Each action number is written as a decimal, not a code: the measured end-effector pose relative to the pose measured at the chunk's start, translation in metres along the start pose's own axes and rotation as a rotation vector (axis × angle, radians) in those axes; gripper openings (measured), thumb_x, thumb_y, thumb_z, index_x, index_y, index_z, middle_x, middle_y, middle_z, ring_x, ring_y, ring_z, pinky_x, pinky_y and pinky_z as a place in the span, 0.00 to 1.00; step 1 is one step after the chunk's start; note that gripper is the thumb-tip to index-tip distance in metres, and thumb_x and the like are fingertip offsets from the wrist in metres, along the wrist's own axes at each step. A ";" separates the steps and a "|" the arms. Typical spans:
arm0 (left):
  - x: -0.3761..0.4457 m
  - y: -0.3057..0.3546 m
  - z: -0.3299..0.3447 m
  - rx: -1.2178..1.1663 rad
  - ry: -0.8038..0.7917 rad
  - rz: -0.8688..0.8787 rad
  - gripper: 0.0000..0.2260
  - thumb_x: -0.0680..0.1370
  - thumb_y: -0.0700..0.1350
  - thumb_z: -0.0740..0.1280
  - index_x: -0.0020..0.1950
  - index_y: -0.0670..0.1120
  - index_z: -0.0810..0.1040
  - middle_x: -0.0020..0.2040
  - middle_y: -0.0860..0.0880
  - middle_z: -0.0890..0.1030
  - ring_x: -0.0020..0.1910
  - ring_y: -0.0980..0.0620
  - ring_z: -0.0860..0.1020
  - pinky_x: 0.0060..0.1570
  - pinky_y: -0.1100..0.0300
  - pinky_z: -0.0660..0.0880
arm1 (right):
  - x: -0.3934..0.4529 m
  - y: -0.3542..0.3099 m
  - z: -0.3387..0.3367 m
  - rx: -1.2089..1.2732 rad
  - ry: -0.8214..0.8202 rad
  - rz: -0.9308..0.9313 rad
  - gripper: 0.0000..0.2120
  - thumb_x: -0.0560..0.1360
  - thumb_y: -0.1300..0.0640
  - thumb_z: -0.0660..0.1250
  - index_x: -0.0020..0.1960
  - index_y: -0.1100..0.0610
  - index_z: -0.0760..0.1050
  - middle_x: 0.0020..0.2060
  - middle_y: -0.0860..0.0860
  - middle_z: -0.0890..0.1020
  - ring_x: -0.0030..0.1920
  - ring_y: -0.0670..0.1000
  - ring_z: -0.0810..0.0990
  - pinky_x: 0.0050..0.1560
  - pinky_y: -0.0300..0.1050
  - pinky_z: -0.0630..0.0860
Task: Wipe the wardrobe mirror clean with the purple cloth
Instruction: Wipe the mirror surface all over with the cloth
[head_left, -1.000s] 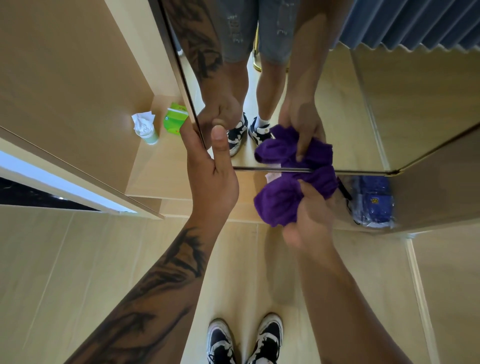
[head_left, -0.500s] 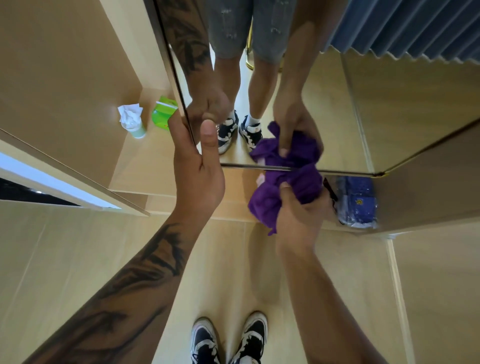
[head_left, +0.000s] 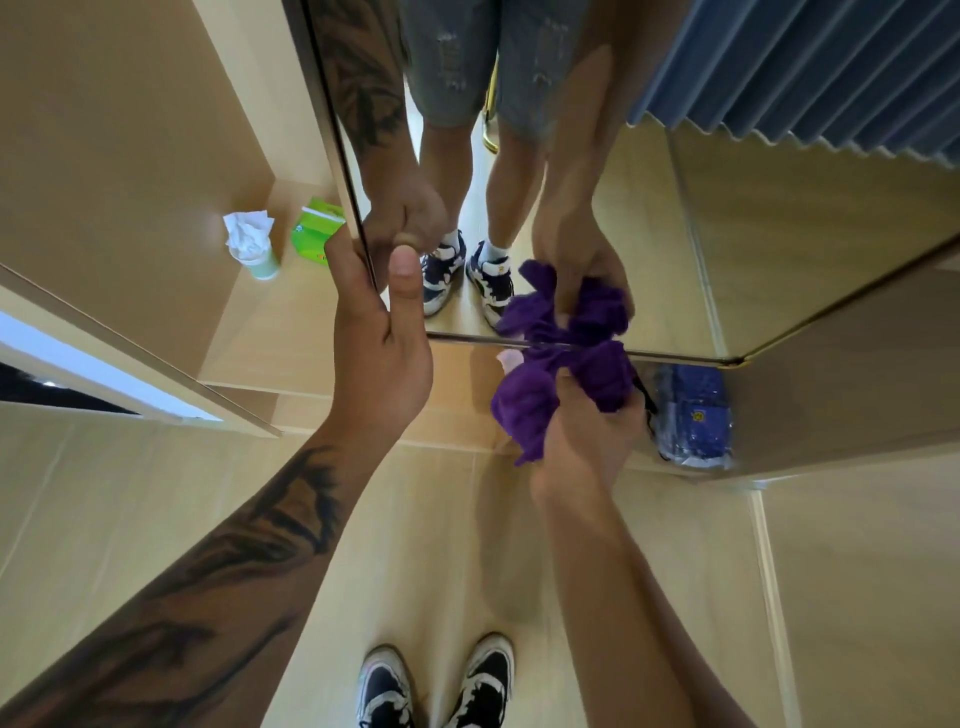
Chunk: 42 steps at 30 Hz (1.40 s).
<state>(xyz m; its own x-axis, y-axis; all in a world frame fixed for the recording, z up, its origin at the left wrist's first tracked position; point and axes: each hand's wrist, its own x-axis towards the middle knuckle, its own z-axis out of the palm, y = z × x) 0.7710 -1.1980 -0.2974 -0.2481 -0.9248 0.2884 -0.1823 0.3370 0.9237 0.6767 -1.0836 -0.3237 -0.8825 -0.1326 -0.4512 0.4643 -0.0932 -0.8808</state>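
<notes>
2 hands: left grip (head_left: 382, 338) clasps 1 mirror (head_left: 675, 218) edge, right grip (head_left: 587, 441) clutches 1 purple cloth (head_left: 530, 400).

Fingers of the left hand (head_left: 382, 343) hidden behind the mirror door's (head_left: 675, 218) edge, only the thumb showing. Fingertips of the right hand (head_left: 587, 436) buried in the bunched purple cloth (head_left: 530, 400). At 3 o'clock, blue package (head_left: 693, 410) blurred, label unreadable. At 9 o'clock, print on the green pack (head_left: 311, 234) too small to read. Both shoes (head_left: 436, 686) cropped by the bottom edge.
</notes>
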 end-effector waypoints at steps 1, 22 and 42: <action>0.000 0.001 0.000 0.005 0.002 -0.004 0.29 0.87 0.56 0.52 0.80 0.37 0.57 0.63 0.58 0.76 0.61 0.71 0.74 0.62 0.72 0.69 | -0.004 0.003 0.005 -0.009 -0.029 0.029 0.17 0.77 0.68 0.72 0.51 0.47 0.74 0.47 0.48 0.84 0.43 0.48 0.87 0.38 0.45 0.84; -0.001 0.006 0.000 -0.004 0.009 -0.007 0.24 0.87 0.55 0.53 0.74 0.37 0.62 0.60 0.53 0.76 0.58 0.65 0.74 0.63 0.69 0.70 | 0.018 -0.038 -0.041 0.141 0.106 -0.036 0.18 0.76 0.75 0.63 0.53 0.52 0.73 0.50 0.53 0.81 0.38 0.49 0.82 0.35 0.44 0.79; -0.004 0.009 -0.006 0.010 -0.037 -0.090 0.17 0.86 0.60 0.53 0.73 0.56 0.60 0.61 0.66 0.78 0.57 0.69 0.76 0.54 0.78 0.68 | -0.060 0.029 0.036 -0.204 -0.239 -0.013 0.15 0.74 0.67 0.71 0.49 0.49 0.72 0.48 0.58 0.83 0.47 0.63 0.83 0.51 0.67 0.82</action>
<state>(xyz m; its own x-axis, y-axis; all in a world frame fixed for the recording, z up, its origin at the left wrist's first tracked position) 0.7764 -1.1929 -0.2888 -0.2654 -0.9443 0.1944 -0.2145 0.2544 0.9430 0.7453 -1.1143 -0.3168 -0.8344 -0.3627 -0.4149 0.4075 0.1008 -0.9076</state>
